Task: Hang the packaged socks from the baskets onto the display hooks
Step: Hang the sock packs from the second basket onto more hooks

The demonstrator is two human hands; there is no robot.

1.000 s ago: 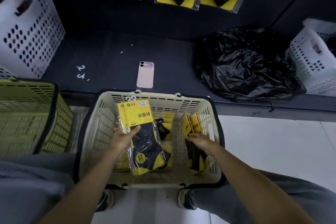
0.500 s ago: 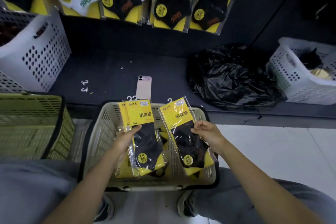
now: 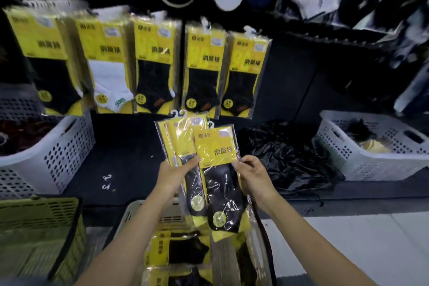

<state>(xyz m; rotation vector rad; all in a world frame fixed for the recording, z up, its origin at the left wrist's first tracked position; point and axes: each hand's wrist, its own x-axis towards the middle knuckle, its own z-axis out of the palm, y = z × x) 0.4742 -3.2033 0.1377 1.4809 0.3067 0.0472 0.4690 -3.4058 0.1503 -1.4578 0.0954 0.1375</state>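
The left hand (image 3: 173,175) grips a small stack of clear-wrapped yellow-card packs of black socks (image 3: 178,139), with the thumb across the front. The right hand (image 3: 254,175) pinches the edge of another such pack (image 3: 218,146), which overlaps the stack in front. All are held upright above the beige plastic basket (image 3: 130,213), just below the row of hanging sock packs (image 3: 204,72).

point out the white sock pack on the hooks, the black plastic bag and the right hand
white sock pack (image 3: 109,81), head view, on the white sock
black plastic bag (image 3: 287,158), head view, on its crumpled middle
right hand (image 3: 254,175), head view, on the back of the hand
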